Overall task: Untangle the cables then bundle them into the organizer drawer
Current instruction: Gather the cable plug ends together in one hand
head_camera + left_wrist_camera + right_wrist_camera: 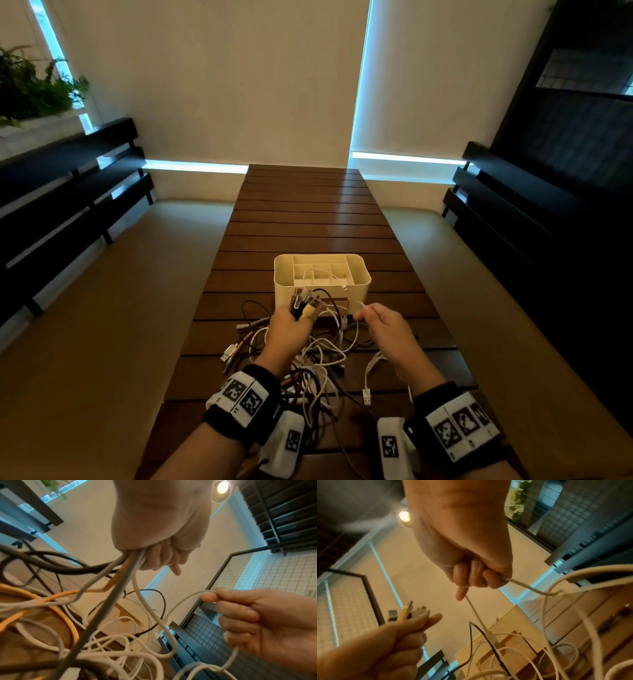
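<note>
A tangle of white, black and orange cables (318, 356) lies on the wooden table in front of a cream organizer drawer (356, 284) with dividers. My left hand (291, 325) grips a bunch of cable ends (305, 303), plugs sticking up just before the drawer; the same bunch (130, 563) hangs below its fist. My right hand (383, 325) pinches a thin white cable (359, 305) to the right, seen also as a white cable (522, 584) running through its curled fingers (471, 574). One white cable loops inside the drawer.
The slatted table (308, 212) runs far ahead beyond the drawer. Dark benches (68, 205) flank it on both sides. Loose plugs (366, 397) lie at the heap's edges. A plant (30, 89) stands at far left.
</note>
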A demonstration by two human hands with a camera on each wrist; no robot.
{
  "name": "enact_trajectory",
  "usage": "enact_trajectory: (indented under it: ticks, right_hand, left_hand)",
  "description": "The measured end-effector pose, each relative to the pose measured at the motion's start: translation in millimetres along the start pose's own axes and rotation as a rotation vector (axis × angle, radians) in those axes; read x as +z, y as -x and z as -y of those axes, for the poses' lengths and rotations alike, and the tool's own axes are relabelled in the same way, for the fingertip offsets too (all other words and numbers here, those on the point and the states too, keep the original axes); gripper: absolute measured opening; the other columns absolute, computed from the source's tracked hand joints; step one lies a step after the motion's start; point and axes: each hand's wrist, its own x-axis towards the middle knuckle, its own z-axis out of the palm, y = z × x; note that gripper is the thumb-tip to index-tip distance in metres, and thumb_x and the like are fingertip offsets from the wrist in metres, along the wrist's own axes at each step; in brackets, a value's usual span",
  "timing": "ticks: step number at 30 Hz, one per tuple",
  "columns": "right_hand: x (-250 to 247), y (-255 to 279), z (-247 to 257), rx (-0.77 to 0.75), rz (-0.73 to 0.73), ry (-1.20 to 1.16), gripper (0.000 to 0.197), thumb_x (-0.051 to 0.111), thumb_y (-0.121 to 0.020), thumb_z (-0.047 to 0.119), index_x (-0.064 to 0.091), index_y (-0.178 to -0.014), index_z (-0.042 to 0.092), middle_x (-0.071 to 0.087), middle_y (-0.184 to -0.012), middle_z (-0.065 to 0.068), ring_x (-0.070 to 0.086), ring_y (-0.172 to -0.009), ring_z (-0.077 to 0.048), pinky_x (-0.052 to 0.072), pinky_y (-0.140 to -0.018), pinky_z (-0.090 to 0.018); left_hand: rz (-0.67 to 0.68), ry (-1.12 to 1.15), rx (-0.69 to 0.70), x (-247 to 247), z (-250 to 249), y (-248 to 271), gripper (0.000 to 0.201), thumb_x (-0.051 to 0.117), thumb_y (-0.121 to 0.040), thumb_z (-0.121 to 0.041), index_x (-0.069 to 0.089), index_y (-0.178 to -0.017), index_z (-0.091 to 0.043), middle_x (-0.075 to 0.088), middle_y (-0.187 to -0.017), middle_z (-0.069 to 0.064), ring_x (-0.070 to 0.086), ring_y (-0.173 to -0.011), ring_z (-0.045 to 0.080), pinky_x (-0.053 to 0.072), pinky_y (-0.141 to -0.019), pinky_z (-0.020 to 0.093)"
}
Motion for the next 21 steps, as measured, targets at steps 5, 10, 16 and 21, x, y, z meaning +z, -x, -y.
enact_trajectory:
  ticks: [5, 10, 16, 21]
  right_hand:
    - [15.2, 5.5, -1.2, -0.109, 0.047, -0.226, 0.026, 0.034, -0.100, 0.012, 0.059, -0.104, 0.021, 0.050, -0.057, 0.001, 0.043, -0.048, -0.007, 0.037, -0.049, -0.019]
    - [26.1, 12.7, -3.6, -0.331, 0.114, -0.157, 0.042, 0.038, -0.098, 0.006, 0.056, -0.117, 0.039, 0.045, -0.060, 0.006, 0.039, -0.052, 0.000, 0.034, -0.052, -0.013]
    - [33.1, 13.4, -19.9, -0.364, 0.227, -0.009, 0.056, 0.039, -0.096, 0.005, 0.055, -0.109, 0.057, 0.039, -0.058, -0.001, 0.035, -0.054, -0.011, 0.033, -0.055, -0.015]
    - [35.2, 13.4, -30.0, -0.286, 0.260, 0.072, 0.051, 0.039, -0.094, 0.000, 0.059, -0.117, 0.041, 0.044, -0.050, 0.011, 0.037, -0.048, -0.003, 0.032, -0.054, -0.011]
  left_hand:
    - [0.121, 0.302, -0.094, 1.8, -12.3, 12.0, 0.033, 0.053, -0.094, -0.034, 0.065, -0.082, -0.006, 0.052, -0.050, -0.011, 0.041, -0.043, 0.003, 0.032, -0.043, 0.016]
    - [0.231, 0.459, -0.170, -3.4, -3.4, 8.0, 0.043, 0.058, -0.082, -0.047, 0.063, -0.102, -0.009, 0.033, -0.046, -0.009, 0.024, -0.036, 0.004, 0.021, -0.035, 0.016]
    - [0.219, 0.622, -0.049, -8.6, -5.5, 14.7, 0.027, 0.059, -0.075, -0.023, 0.061, -0.097, -0.009, 0.039, -0.045, -0.010, 0.028, -0.034, 0.001, 0.023, -0.036, 0.014]
    - [0.225, 0.606, -0.017, -11.0, -5.6, 13.3, 0.015, 0.065, -0.073, -0.022, 0.055, -0.079, -0.013, 0.033, -0.045, -0.010, 0.023, -0.036, 0.005, 0.019, -0.038, 0.018]
